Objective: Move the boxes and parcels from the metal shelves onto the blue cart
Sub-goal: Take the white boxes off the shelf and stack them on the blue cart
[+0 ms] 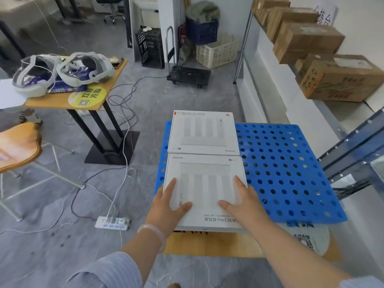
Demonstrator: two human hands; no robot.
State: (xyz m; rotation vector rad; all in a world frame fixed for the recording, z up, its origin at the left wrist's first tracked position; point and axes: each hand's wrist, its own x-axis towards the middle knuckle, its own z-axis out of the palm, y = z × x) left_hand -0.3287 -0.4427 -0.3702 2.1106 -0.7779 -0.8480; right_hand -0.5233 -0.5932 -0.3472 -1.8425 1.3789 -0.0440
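Two flat white router boxes lie end to end on the left part of the blue perforated cart (286, 167). The far white box (202, 133) lies untouched. The near white box (204, 190) overhangs the cart's front edge. My left hand (169, 202) lies flat on its left side with straight fingers, and my right hand (243, 201) lies flat on its right side. Several brown cardboard boxes (338, 80) stand in a row on the metal shelf (353, 109) at the right.
A wooden table (93, 100) with headsets stands at the left, a chair (18, 148) beside it. Cables and a power strip (113, 222) lie on the floor. A black trolley (189, 74) and crates stand at the back. An orange mat lies under the cart.
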